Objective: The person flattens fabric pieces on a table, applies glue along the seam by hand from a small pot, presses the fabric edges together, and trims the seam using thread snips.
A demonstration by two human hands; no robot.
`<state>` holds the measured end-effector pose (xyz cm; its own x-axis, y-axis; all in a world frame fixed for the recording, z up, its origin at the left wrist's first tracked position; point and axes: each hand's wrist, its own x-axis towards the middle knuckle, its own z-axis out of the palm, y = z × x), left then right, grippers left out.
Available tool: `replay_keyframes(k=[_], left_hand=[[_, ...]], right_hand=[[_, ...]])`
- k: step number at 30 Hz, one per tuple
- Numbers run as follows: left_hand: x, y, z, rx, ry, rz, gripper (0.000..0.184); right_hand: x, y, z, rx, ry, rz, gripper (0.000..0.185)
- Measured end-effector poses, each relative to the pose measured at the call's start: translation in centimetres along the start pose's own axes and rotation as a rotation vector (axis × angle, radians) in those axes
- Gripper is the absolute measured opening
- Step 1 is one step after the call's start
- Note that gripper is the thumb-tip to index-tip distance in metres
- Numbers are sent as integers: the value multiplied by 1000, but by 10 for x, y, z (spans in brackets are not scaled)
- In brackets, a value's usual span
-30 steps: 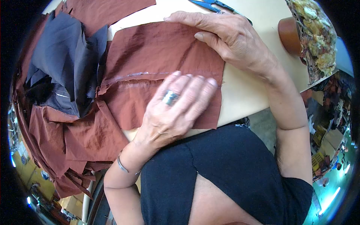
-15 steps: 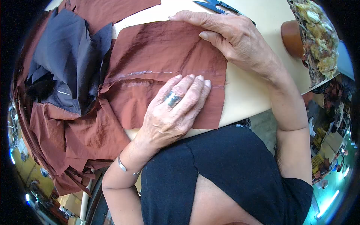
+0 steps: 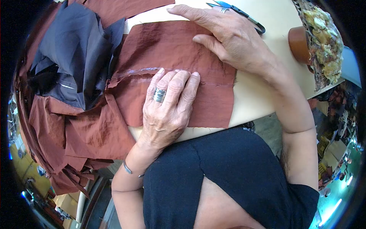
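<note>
A rust-red cloth piece [image 3: 160, 42] lies on the cream table, with a pale seam line running across its middle. My left hand [image 3: 167, 103], wearing a wide silver ring, rests palm down on this cloth, its fingertips bent against the seam. Over the cloth's upper right part is my right hand [image 3: 225, 38], thumb and index finger spread apart and nothing held between them; its other fingers are partly hidden. Dark navy fabric [image 3: 76, 42] lies bunched to the left of the cloth, above more crumpled rust-red fabric [image 3: 84, 133].
Blue-and-black thread snips [image 3: 244, 14] lie just beyond my right hand. A brown round container [image 3: 299, 45] and a rough block with yellowish, fluffy matter [image 3: 324, 42] stand at the right of the cream table [image 3: 263, 95]. Another rust-red piece [image 3: 126, 7] lies at the top.
My left hand has slid leftward along the seam, and its fingers are more bent. My right index finger has lifted away from the cloth's top edge. The fabrics and snips have shifted slightly rightward in view.
</note>
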<state>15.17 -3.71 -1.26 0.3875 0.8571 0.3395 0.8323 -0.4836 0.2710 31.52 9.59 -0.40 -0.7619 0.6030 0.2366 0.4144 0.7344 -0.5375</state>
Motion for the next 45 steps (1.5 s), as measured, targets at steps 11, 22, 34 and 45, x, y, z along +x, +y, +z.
replay_keyframes(k=[11, 22, 34, 45], left_hand=[[2, 2, -3, 95, -110, 110, 41], [-34, -7, -17, 0, 1, -285, 55], [-41, -44, -43, 169, 98, -162, 34], [-33, -13, -18, -134, 23, -28, 32]], right_hand=[[2, 17, 7, 201, 117, -177, 45], [-5, -1, 4, 45, 97, -15, 49], [6, -28, -8, -121, -126, 145, 60], [26, -24, 9, 175, -192, 27, 63]])
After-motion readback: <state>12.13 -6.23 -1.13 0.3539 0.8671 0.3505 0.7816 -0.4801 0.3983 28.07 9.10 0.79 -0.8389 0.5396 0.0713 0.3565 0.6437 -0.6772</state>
